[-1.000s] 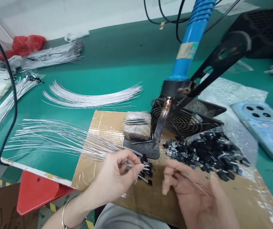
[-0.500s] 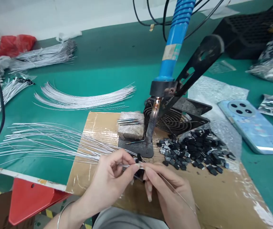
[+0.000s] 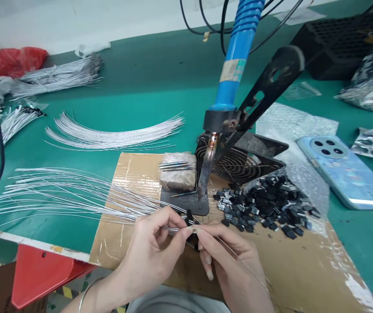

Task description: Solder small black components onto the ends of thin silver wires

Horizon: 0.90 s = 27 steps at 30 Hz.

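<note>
Head view: the only camera, looking down on a green bench mat [image 3: 147, 91] with a taped brown cardboard sheet [image 3: 304, 269] lying at its near edge.
Left hand: the left hand [image 3: 154, 254] is pinching, between thumb and forefinger, the near ends of a fan of thin silver wires [image 3: 62, 195] that is spreading away to the left across the mat.
Right hand: the right hand [image 3: 235, 265] is pinching a single thin silver wire [image 3: 238, 261], which is running back over the hand toward the wrist; its fingertips are touching those of the left hand.
Meeting point: a small black three-legged component [image 3: 189, 216] is sitting right at the joined fingertips, in front of the dark metal base plate [image 3: 186, 202]; whether the wire is already touching a leg cannot be told.
Soldering iron: a blue-handled soldering iron [image 3: 235, 61] is standing tilted in a black metal bracket [image 3: 271, 82], its tip resting on the base plate, just beyond the hands.
Supply: a heap of small black components [image 3: 264, 206] is lying on the cardboard, to the right of the plate.
Nearby: a grey stone-like block [image 3: 177, 177] is sitting beside the iron, and a light-blue phone [image 3: 343, 169] is lying face down further right.
Step in hand: probably the hands are mating one wire end to a component leg.
Next move: it is likely calling for a steady pinch while carrying the joint up to the hot tip, keeping fingers off the iron.
</note>
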Each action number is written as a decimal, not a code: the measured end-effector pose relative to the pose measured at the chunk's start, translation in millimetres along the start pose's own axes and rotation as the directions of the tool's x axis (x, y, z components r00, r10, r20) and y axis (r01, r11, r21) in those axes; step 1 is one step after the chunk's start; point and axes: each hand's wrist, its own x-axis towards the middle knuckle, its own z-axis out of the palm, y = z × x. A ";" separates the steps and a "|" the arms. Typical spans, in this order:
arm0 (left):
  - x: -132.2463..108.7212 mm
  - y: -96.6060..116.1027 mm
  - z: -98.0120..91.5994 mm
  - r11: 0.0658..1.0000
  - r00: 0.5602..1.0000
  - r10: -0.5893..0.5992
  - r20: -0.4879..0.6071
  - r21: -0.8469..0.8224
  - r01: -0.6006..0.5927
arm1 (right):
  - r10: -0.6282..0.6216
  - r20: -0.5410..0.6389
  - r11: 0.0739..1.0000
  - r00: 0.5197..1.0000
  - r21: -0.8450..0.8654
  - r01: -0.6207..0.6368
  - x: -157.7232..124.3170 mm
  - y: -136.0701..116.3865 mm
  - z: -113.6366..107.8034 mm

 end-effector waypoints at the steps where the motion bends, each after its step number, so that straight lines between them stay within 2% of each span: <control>1: -0.1 0.0 -0.2 1.000 1.000 0.004 -0.002 0.014 -0.004 | 0.004 0.006 1.000 1.000 0.010 -0.004 0.2 -0.6 -0.1; 6: 0.2 -0.8 -1.2 0.999 1.000 0.019 0.015 0.038 -0.019 | 0.059 0.041 0.994 0.997 0.091 -0.062 2.4 -5.8 -1.0; 12: 0.1 2.9 -2.7 1.000 0.999 0.005 0.040 0.027 -0.006 | 0.105 0.106 0.991 0.989 0.076 -0.113 3.3 -10.3 -4.3; 27: -2.7 -6.7 4.2 0.999 0.999 0.028 -0.037 0.032 -0.026 | 0.092 0.064 0.985 0.994 0.143 -0.100 1.1 -5.7 -0.6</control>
